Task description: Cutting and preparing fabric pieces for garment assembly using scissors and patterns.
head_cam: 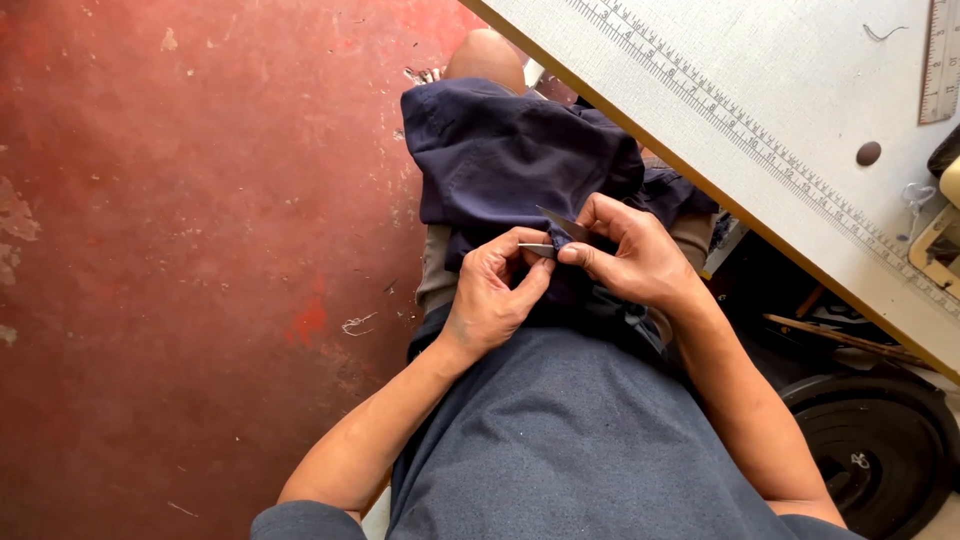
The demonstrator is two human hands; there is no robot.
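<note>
The navy garment [500, 160] lies across the person's lap, a fold pinched between the fingertips of the left hand [495, 295]. The right hand [635, 255] grips small metal snips [555, 232], blades touching that fold. The seam itself is hidden behind the fingers.

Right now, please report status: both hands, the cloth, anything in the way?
Left hand pinching navy cloth on lap. Right hand holding small metal snips at the cloth. Table edge close by, not touching.
</note>
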